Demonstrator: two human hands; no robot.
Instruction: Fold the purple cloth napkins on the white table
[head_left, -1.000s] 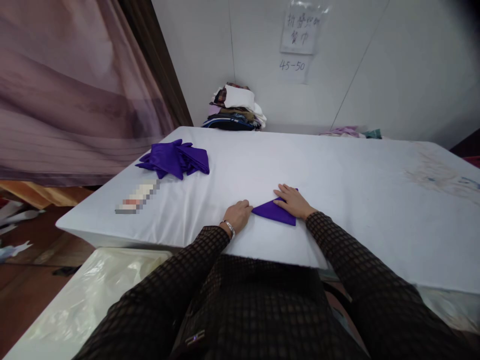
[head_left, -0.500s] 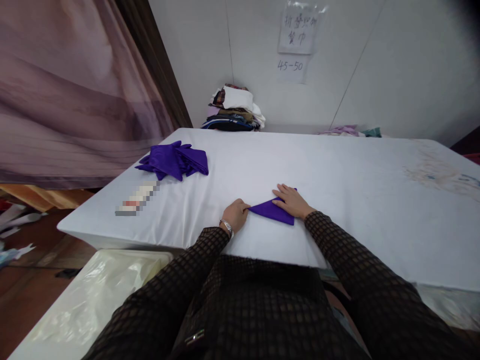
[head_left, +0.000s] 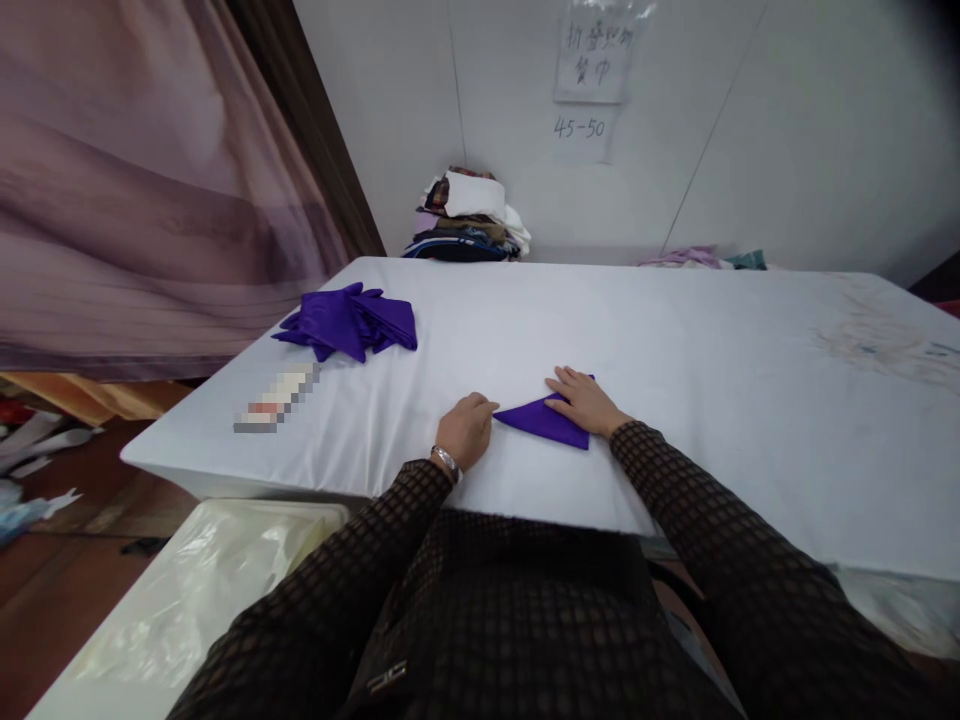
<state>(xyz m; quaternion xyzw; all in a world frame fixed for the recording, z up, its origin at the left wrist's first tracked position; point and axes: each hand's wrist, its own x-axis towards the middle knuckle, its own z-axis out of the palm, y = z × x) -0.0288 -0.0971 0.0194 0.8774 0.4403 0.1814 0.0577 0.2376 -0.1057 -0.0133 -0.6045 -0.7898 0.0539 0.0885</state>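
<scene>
A purple cloth (head_left: 536, 420), folded into a flat triangle, lies on the white-covered table (head_left: 480, 320) in front of me. Its narrow point faces left, where my left hand (head_left: 463, 432) pinches it between thumb and finger; a silver bracelet circles that wrist. My right hand (head_left: 587, 402) rests palm down with fingers stretched out across the wider right part of the cloth, hiding some of its upper edge. A small dark purple corner shows just above the right hand.
More purple cloths (head_left: 345, 320) lie heaped at the table's left. A blurred-out flat object (head_left: 277, 398) sits nearer me. Folded clothes (head_left: 469, 220) are stacked by the wall, with other fabric (head_left: 682, 257) at the far edge. A plastic-covered white surface (head_left: 202, 570) stands lower left.
My left hand has shifted slightly left, and the cloth's narrow point reaches a little further left. The right hand stays flat in the same place.
</scene>
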